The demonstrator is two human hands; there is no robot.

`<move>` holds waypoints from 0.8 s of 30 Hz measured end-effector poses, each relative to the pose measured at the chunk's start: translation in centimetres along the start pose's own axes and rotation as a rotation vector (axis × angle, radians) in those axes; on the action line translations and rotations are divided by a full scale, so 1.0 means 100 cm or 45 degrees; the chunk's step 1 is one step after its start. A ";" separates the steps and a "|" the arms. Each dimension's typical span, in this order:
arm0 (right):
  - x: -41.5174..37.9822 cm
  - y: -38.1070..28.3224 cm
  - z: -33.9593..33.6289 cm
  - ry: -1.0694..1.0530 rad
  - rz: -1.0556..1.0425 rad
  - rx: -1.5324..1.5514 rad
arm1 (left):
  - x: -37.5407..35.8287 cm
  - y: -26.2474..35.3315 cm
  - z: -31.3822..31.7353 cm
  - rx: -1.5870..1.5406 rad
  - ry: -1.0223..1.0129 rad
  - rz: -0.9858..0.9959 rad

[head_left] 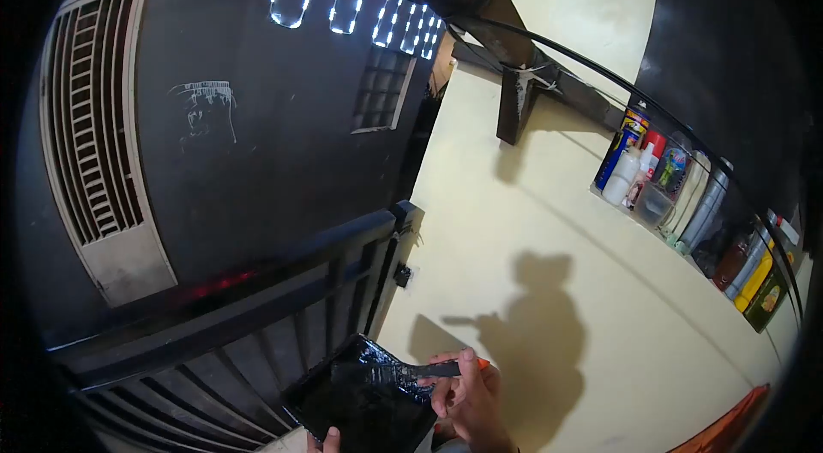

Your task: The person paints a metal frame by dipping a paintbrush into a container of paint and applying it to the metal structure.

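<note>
Dipping into black paint with a brush at 6 o'clock.
Shallow tray around 6–7 has wet, shiny black paint in it; can't make out how deep. The brush is dark-handled with an orange end, bristles all blackened, pointing to 9 over the tray. Right hand has the handle pinched; left hand, apart from it, touches the tray's near edge, mostly cropped, so can't tell its grip.

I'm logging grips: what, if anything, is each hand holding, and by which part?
The right hand holds a paintbrush by its handle. The left hand, mostly out of frame, seems to hold the black tray at its near edge.
</note>
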State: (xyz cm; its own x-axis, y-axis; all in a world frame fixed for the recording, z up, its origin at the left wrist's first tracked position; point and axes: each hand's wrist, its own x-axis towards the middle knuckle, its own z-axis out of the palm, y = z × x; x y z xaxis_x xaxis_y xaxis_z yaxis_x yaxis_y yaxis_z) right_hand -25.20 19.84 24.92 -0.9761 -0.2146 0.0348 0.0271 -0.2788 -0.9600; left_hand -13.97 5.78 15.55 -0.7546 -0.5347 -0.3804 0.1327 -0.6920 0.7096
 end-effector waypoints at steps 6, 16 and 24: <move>-0.004 -0.069 0.058 -0.378 0.162 -0.008 | -0.031 0.027 0.022 -0.127 0.013 0.027; -0.060 -0.237 0.216 -0.537 0.545 0.722 | -0.139 0.211 0.028 0.561 0.162 0.327; 0.030 -0.450 0.186 0.237 0.051 0.141 | -0.229 0.362 0.138 0.004 0.254 0.152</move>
State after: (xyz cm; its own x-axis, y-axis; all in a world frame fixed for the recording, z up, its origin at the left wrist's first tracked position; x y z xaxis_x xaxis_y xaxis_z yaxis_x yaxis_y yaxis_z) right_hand -25.30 14.35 73.38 -0.9965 -0.0535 -0.0646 0.0800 -0.3772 -0.9227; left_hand -0.77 -0.37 58.14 -0.5918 -0.6980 -0.4032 0.2108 -0.6168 0.7584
